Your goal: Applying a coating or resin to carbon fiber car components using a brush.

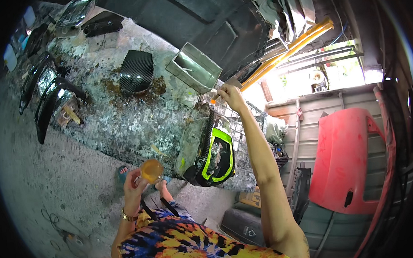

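2 hands busy: our left hand (133, 187) has its fingers around a see-through cup (152, 171) of amber liquid; our right hand's (232, 97) fingers look pinched on a small orange-tipped thing (213, 101), too tiny to identify. We'd keep that cup level and our right wrist loose. Below the right hand, the curved black part (201, 174) with neon-green edging sits at the blotchy, crusty tabletop's (120, 127) edge. Glossy carbon-weave panel (136, 71) lies farther left, gently domed.
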Demonstrator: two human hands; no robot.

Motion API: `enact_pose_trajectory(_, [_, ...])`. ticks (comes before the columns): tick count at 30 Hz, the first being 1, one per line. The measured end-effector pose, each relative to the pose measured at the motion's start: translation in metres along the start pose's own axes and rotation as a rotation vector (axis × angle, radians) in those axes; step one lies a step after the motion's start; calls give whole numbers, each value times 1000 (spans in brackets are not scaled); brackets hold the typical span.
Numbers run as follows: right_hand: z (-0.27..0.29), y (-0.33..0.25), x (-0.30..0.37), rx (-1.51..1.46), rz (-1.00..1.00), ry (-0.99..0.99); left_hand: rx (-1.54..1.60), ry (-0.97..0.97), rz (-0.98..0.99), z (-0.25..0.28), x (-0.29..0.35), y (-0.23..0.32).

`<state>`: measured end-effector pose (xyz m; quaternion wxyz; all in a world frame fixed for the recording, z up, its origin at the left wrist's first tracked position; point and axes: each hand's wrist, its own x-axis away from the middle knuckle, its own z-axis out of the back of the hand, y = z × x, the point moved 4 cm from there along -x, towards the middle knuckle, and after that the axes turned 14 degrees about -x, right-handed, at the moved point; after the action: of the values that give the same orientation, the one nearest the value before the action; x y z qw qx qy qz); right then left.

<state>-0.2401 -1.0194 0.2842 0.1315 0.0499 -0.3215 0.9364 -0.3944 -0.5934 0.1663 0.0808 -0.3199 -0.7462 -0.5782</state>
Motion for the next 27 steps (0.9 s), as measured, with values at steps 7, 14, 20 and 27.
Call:
enact_pose_trajectory(7, [-19, -97, 109, 133, 84, -45, -78, 0, -102, 7, -6, -3])
enact_pose_trajectory(14, [-60, -140, 233, 294, 236, -19, 28, -150, -55, -10, -13, -17])
enact_pose_trajectory(20, [-77, -158, 287, 23, 350, 39, 112, -214, -4, -28, 8, -21])
enact_pose_trajectory(27, [-93, -148, 281, -147, 396, -33, 69, -177, -49, -54, 27, -26])
